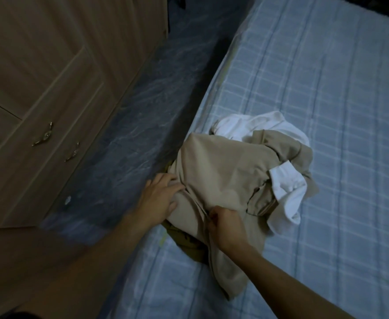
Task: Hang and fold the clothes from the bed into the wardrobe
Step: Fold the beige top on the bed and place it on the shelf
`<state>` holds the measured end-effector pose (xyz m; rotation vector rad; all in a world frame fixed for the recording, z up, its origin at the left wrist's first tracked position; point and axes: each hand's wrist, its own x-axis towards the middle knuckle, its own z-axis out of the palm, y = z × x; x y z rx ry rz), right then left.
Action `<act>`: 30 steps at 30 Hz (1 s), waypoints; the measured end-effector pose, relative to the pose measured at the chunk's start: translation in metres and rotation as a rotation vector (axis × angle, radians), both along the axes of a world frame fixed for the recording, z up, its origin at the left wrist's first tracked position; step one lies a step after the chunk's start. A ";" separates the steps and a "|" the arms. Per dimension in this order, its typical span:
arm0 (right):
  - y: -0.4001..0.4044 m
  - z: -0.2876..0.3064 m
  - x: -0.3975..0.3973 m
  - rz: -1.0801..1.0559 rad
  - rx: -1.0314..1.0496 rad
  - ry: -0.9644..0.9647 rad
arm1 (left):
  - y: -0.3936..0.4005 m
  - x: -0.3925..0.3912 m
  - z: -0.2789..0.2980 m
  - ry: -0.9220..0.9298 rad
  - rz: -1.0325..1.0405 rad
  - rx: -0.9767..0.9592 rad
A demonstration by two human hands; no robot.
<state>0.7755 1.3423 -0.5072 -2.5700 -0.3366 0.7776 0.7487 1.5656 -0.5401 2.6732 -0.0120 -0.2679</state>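
Note:
A beige garment (223,171) lies crumpled on top of a small pile at the near left edge of the bed (327,88). A white shirt (287,192) pokes out under it on the right and behind, and a darker olive piece (189,245) shows beneath at the front. My left hand (160,196) rests with spread fingers on the beige garment's left side. My right hand (223,224) pinches a fold of the beige fabric near its front. The wardrobe (39,88) stands on the left with its doors closed.
A dark marbled floor strip (143,111) runs between the wardrobe and the bed. The wardrobe doors carry metal handles (44,134). The bed has a pale blue checked cover. A small white scrap (67,200) lies on the floor by the wardrobe.

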 end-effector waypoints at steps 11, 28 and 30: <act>-0.040 0.063 0.025 -0.198 0.257 -0.173 | -0.020 0.007 0.068 -0.346 0.084 -0.138; -0.217 0.315 0.020 -0.428 0.558 -0.736 | -0.158 0.016 0.364 -0.742 -0.017 -0.296; -0.254 0.346 0.002 -0.446 0.592 -0.782 | -0.193 0.002 0.401 -0.782 -0.061 -0.288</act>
